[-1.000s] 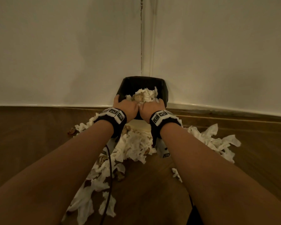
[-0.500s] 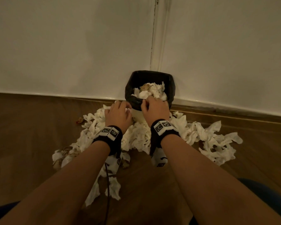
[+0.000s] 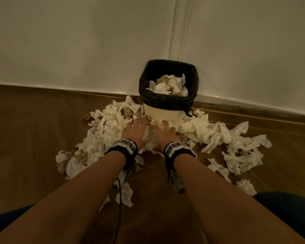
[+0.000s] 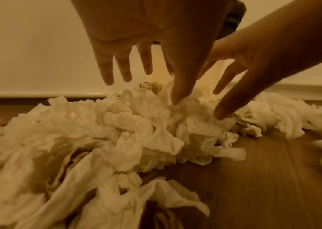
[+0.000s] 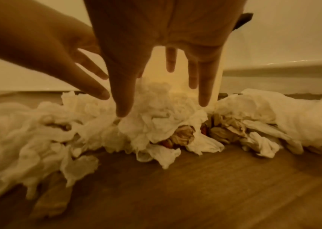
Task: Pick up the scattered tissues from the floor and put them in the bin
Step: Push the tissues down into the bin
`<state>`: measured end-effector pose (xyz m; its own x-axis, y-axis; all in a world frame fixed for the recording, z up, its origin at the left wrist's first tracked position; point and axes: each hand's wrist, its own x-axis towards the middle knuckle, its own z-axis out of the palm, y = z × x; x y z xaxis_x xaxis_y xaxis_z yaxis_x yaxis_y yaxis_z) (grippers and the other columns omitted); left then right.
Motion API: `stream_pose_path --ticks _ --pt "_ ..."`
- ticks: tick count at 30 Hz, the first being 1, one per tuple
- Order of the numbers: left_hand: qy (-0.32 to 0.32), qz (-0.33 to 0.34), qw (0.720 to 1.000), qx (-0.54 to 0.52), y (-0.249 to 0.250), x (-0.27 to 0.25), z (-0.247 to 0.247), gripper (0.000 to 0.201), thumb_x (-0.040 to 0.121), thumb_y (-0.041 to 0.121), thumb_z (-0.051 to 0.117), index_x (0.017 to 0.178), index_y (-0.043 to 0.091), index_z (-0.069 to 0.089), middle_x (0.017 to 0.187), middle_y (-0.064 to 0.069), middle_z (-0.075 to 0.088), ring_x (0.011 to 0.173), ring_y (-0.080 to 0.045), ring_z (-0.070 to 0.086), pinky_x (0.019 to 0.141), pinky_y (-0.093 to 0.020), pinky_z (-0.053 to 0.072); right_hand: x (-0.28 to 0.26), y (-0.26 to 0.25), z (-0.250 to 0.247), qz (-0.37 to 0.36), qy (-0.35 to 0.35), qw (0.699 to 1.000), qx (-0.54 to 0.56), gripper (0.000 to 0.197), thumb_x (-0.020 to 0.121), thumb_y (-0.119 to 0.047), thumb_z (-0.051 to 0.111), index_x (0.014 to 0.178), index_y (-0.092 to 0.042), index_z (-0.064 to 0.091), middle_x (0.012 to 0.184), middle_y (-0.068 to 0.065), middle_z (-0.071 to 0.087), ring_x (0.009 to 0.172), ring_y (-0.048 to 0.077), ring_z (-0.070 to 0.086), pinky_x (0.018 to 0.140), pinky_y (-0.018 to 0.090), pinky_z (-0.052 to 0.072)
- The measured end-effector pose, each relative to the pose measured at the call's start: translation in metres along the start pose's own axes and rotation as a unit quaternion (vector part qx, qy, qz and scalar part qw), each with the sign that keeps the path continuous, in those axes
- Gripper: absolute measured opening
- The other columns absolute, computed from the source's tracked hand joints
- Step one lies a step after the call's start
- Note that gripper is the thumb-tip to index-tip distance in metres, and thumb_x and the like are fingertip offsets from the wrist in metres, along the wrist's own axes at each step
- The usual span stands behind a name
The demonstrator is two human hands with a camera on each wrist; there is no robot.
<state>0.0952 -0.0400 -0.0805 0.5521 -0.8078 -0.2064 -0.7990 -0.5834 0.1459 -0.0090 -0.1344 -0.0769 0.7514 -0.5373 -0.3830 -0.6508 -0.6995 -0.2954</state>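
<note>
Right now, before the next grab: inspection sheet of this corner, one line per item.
Surface: wooden floor, bare in the foreground.
Job's things: bin with black liner in the wall corner, already holding tissues; tissue pile spread around its base on both sides.
Clutter: brownish crumpled scraps mixed in the pile.
Grippers: left hand and right hand open, fingers spread, reaching down over the pile in front of the bin; right thumb touches tissue in the wrist view.
Cables: dark cable hanging from the left wrist unit.
Surroundings: white walls, skirting along the floor.
</note>
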Motion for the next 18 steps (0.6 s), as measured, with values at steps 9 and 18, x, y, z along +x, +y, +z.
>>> stream_pose_path --ticks 9,18 --pt "-0.094 -0.026 0.995 -0.007 -0.009 0.01 0.02 0.092 0.07 0.039 0.074 0.139 0.044 0.014 0.151 -0.002 -0.002 0.126 -0.043 0.033 0.097 -0.05 0.041 0.013 0.001 0.018 -0.015 -0.062 0.998 -0.023 0.066 0.09 -0.014 0.056 0.143 -0.035 0.024 0.155 0.002 -0.005 0.137 0.044 0.01 0.103 0.054 0.034" --pt "-0.057 -0.067 0.996 -0.033 -0.02 0.011 0.009 0.054 0.084 0.01 0.063 0.132 0.013 0.039 0.135 -0.011 0.028 0.104 -0.032 0.055 0.087 -0.039 0.05 0.018 0.0 0.005 -0.022 0.087 0.996 0.007 0.033 0.093 -0.002 0.04 0.123 -0.004 0.052 0.13 0.016 0.041 0.119 0.032 0.044 0.098 0.037 0.04"
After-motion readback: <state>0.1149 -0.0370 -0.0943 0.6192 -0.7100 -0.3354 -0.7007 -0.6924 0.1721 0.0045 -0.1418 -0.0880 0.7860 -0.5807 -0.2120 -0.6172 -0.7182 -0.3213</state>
